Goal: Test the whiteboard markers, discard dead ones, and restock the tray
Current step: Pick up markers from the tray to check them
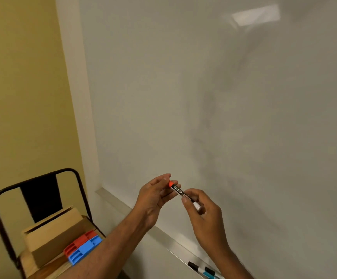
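A marker [181, 193] lies slantwise between both hands in front of the whiteboard [204, 97]. The left hand [155, 196] pinches its red cap end between fingertips and thumb. The right hand [206, 214] grips the lower, white end, fingers curled round it. The cap seems seated, though blur makes that uncertain. Below, the tray [163, 236] holds two more markers [193, 265] near the right wrist. At left, a chair [69, 170] by the yellow wall [22, 97] carries a cardboard box [56, 232] and red and blue plastic pieces [83, 248].

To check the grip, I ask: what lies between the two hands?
In the head view, the marker bridges the gap between the left hand and the right hand. Its black barrel shows there, and each hand holds one end.
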